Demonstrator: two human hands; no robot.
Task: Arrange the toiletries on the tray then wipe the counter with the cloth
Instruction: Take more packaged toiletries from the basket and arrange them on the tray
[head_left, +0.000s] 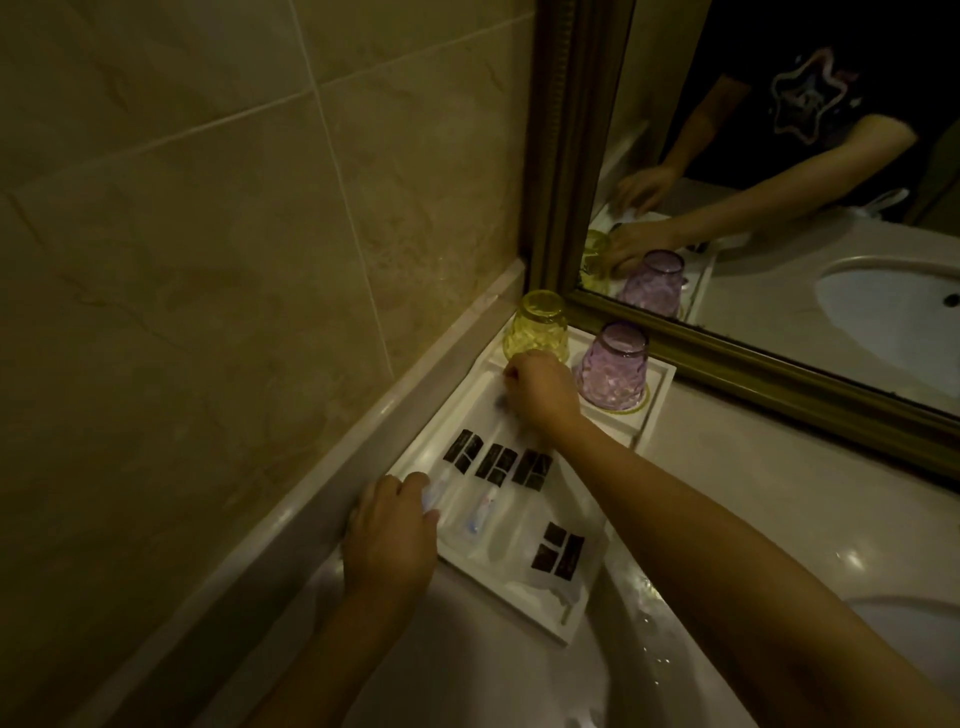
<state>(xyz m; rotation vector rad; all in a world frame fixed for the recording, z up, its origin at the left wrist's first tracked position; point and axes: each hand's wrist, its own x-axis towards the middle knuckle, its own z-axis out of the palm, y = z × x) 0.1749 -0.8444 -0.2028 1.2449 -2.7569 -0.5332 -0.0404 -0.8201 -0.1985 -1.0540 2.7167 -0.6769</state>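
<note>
A white tray (566, 621) lies on the counter against the tiled wall. Clear toiletry packets with dark labels (496, 462) lie side by side in it, and a larger packet (558, 553) rests at its near right. An upturned yellow glass (537, 326) and an upturned purple glass (613, 366) stand at the tray's far end. My left hand (389, 535) grips the near end of the leftmost packet at the tray's left rim. My right hand (540, 389) is closed on that packet's far end, just in front of the yellow glass. No cloth is visible.
A framed mirror (779, 182) stands behind the tray and reflects my arms and the glasses. A raised ledge (291, 499) runs along the wall at the left. The sink basin rim (909, 618) lies at the right, with water drops on the counter (649, 603) nearby.
</note>
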